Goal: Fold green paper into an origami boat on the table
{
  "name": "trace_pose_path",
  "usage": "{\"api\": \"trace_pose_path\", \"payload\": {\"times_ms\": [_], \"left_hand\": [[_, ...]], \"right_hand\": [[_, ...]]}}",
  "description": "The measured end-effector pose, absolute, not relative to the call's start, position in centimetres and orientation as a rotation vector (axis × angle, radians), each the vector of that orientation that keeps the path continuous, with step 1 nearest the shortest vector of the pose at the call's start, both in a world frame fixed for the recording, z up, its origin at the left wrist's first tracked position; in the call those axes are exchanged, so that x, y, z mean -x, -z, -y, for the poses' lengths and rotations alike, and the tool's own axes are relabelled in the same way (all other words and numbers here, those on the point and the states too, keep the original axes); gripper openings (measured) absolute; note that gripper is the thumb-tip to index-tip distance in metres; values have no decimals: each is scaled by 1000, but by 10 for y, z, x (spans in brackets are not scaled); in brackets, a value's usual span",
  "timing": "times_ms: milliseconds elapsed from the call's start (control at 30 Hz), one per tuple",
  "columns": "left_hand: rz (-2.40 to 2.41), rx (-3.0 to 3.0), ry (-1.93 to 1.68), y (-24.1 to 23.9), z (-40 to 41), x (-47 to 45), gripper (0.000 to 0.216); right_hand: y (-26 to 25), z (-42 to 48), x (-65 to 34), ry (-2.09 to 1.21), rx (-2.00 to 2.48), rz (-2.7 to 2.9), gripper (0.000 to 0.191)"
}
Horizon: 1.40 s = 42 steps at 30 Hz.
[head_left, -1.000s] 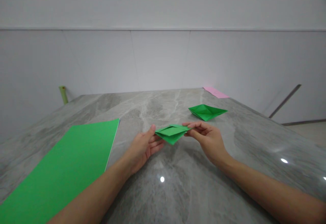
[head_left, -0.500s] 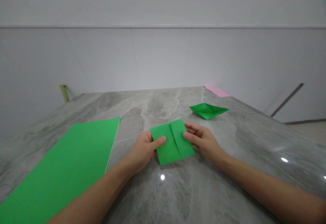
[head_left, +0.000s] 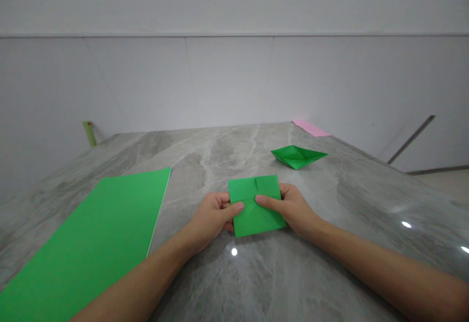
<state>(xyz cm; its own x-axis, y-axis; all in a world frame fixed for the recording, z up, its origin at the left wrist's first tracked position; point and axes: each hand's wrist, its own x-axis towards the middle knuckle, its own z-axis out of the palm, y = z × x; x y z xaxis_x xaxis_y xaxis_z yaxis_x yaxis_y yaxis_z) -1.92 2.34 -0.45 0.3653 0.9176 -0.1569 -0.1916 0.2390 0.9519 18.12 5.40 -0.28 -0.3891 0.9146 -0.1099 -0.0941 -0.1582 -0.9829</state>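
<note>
A folded green paper square point(head_left: 256, 207) is held just above the grey marble table point(head_left: 256, 278) in front of me. My left hand point(head_left: 214, 217) pinches its left edge, thumb on top. On the other side, my right hand point(head_left: 293, 207) grips the right edge with the thumb laid across the front face. A short slit or crease shows at the top middle of the square. A finished green paper boat point(head_left: 297, 156) lies on the table farther back and to the right, apart from both hands.
A large flat green sheet point(head_left: 88, 239) lies on the table at the left. A pink sheet point(head_left: 311, 129) rests at the far right corner. A small green post point(head_left: 89, 133) stands at the far left edge. White wall panels rise behind.
The paper went from a pulled-open diamond shape held at its tips to a flattened square. Both hands moved from the tips to the side edges and turned it to face me squarely.
</note>
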Motion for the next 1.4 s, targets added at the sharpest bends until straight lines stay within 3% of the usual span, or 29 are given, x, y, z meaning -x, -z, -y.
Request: {"api": "trace_pose_path", "payload": {"times_ms": [333, 667, 967, 1167, 1400], "left_hand": [[-895, -1032, -914, 5, -23, 17, 44], [-863, -918, -936, 5, -23, 15, 49], [-877, -838, -1010, 9, -26, 14, 47], [-1013, -1029, -1164, 5, -29, 19, 40], [-1114, -1077, -1295, 1, -27, 20, 40]], "right_hand": [[3, -53, -181, -1526, 1053, 1523, 37], [-3, -46, -182, -1114, 866, 1981, 33], [-3, -45, -181, -922, 644, 2229, 69], [-2, -45, -183, -1151, 807, 2130, 48], [2, -41, -181, -1679, 804, 1853, 54]]}}
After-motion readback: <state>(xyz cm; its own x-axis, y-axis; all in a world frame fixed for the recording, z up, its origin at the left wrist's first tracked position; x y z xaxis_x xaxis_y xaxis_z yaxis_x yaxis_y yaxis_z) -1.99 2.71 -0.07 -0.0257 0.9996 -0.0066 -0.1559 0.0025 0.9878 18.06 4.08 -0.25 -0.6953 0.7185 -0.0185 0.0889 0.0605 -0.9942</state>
